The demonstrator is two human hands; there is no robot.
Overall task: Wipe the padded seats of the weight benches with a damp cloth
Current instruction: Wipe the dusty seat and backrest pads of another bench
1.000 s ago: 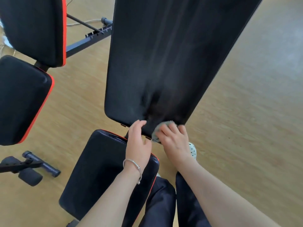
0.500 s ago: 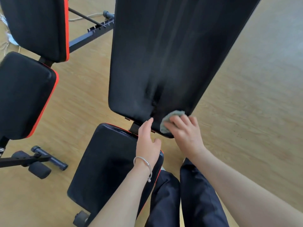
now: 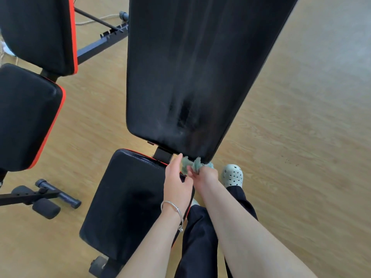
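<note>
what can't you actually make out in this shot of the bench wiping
Head view only:
- The cloth: mostly hidden by the left hand and right hand; its dampness can't be judged.
- The backrest pad: far end cut off by the top edge.
- The seat pad: near right corner covered by the left forearm.
- The second bench: cut off by the left edge.
- One foot: hidden behind the trousers.
</note>
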